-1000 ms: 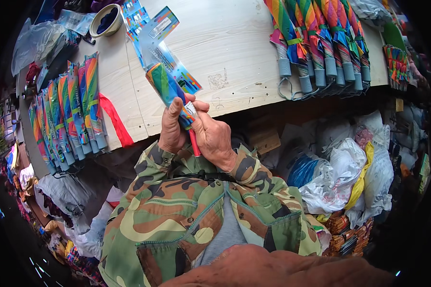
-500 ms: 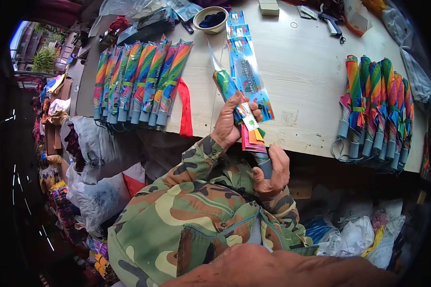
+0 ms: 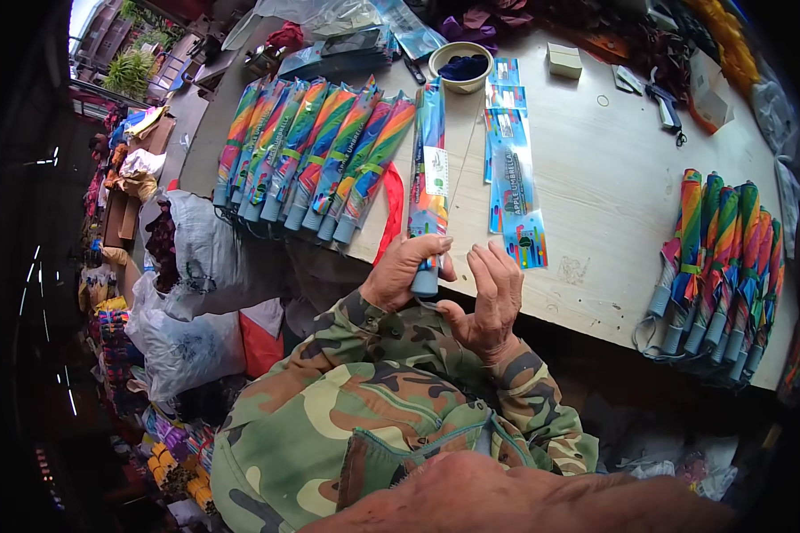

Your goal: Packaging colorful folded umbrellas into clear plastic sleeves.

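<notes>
A folded rainbow umbrella (image 3: 428, 209) in a printed clear sleeve lies with its tip on the table and its grey handle over the near edge. A white label sits midway along it. My left hand (image 3: 403, 274) is closed around its lower end, just above the handle. My right hand (image 3: 489, 306) is beside the handle, fingers stretched up and thumb apart. A thin dark strap seems to run from the handle end toward that thumb; whether they touch I cannot tell. To the right, flat printed sleeves (image 3: 517, 200) lie in an overlapping row.
Several sleeved umbrellas (image 3: 316, 164) lie side by side at left, near a red ribbon (image 3: 389, 213). Unsleeved folded umbrellas (image 3: 720, 266) are grouped at right. A bowl with dark blue contents (image 3: 461, 64), a small box (image 3: 564, 60) and a tagging gun (image 3: 665, 105) are farther back.
The umbrella has slid deeper into its sleeve and now points straighter away from me. My left hand has shifted down to near the handle; my right hand has let go of the handle.
</notes>
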A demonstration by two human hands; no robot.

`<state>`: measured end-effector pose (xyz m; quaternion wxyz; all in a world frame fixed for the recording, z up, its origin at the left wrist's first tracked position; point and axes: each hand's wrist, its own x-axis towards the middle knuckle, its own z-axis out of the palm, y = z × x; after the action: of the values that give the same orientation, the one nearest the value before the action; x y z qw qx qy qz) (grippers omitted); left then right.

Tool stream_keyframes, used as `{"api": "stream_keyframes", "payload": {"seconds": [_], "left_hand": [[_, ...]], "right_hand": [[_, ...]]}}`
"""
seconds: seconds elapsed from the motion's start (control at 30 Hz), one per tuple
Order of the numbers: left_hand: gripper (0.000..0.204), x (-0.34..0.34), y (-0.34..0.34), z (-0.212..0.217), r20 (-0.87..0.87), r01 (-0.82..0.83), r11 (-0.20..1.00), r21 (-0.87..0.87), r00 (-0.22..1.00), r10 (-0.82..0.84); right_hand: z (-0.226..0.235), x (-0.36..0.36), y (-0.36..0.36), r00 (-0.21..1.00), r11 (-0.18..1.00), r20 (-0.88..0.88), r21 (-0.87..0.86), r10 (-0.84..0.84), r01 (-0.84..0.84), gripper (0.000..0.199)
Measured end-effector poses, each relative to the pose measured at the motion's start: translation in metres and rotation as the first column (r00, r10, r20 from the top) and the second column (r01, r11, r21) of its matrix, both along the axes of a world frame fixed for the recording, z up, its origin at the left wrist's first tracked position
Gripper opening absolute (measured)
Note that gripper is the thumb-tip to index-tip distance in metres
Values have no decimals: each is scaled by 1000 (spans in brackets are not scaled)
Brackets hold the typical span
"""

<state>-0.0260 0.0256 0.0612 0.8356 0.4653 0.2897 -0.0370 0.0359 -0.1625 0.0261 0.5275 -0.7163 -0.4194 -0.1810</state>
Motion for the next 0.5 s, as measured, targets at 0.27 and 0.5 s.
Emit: {"api": "stream_keyframes", "payload": {"seconds": [0.27, 0.5], "left_hand": [[58, -58, 309, 38, -230, 409, -236, 881, 809, 541], [43, -183, 526, 41, -429, 808, -550, 211, 582, 691]], "right_hand": [[-23, 21, -76, 971, 919, -46, -335, -235, 207, 56], [-23, 79, -135, 902, 830, 126, -355, -413, 430, 50]]}}
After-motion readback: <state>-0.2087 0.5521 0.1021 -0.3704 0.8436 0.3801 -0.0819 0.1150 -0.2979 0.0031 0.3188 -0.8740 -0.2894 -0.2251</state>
